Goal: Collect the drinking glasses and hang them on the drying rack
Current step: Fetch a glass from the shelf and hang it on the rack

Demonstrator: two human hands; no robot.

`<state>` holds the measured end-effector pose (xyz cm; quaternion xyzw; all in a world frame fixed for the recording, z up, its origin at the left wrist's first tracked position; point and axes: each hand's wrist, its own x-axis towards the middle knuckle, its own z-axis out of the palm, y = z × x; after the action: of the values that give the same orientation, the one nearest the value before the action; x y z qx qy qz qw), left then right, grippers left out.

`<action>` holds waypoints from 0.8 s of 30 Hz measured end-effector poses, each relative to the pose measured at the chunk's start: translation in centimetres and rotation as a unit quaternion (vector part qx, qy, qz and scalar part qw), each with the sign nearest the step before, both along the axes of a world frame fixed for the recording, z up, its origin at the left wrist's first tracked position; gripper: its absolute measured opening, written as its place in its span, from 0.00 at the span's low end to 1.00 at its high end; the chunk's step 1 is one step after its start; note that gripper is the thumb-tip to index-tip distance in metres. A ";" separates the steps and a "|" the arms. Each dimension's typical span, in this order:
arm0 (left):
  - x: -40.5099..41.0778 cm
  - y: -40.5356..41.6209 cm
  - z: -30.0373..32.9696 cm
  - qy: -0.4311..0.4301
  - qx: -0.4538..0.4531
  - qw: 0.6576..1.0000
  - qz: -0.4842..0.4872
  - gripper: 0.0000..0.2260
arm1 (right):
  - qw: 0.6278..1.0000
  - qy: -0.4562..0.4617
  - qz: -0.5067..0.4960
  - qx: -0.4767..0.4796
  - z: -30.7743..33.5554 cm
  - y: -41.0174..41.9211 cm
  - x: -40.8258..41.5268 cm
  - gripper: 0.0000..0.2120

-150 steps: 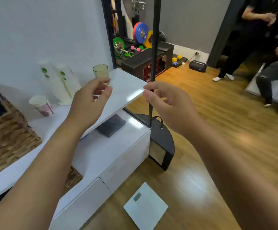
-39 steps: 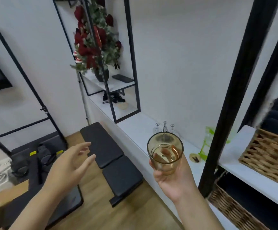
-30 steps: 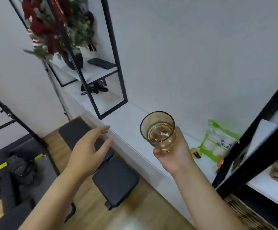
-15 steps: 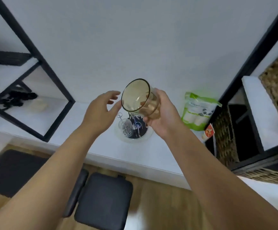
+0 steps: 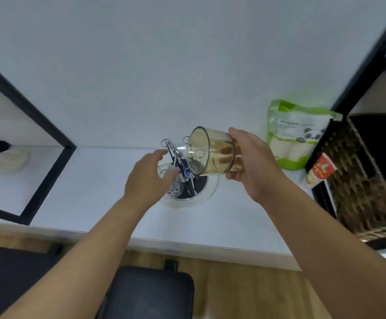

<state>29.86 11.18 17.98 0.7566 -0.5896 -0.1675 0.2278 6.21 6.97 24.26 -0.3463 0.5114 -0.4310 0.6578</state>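
My right hand [image 5: 254, 166] grips an amber-tinted drinking glass [image 5: 212, 151], tipped on its side with the mouth facing left, just above the drying rack [image 5: 182, 173]. The rack is a small wire stand with looped arm tips on a round white base, standing on the white counter [image 5: 100, 187] against the wall. A clear glass [image 5: 166, 170] sits on the rack's left side, partly hidden. My left hand [image 5: 149, 180] hovers over the rack's left side with fingers apart, holding nothing.
A green and white panda-print packet [image 5: 295, 134] leans on the wall at the right, a small red sachet [image 5: 319, 173] beside it. A wicker basket [image 5: 367, 180] fills the black-framed shelf at far right. A black frame [image 5: 33, 125] stands left; a dark padded bench [image 5: 146, 293] lies below.
I have come closer to the counter. My right hand has tipped the glass further onto its side and lowered it over the rack; my left hand moved in beside the rack.
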 end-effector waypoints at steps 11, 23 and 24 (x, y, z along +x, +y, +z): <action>0.8 -1.5 -8.3 -0.028 0.007 1.000 0.008 0.35 | 0.995 0.054 -0.044 -0.077 -9.1 0.5 1.7 0.09; 5.0 -2.6 -9.5 0.005 -0.027 0.999 -0.033 0.34 | 0.808 0.446 0.014 -0.384 -9.8 -0.1 6.0 0.18; 5.6 -2.7 -9.5 0.008 -0.023 0.999 -0.038 0.35 | 0.783 0.472 0.020 -0.404 -9.8 -0.2 6.1 0.19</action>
<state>35.48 8.49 8.47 0.7268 -0.6197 -0.1684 0.2437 12.33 6.77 14.46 -0.7512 0.5297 -0.3673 0.1421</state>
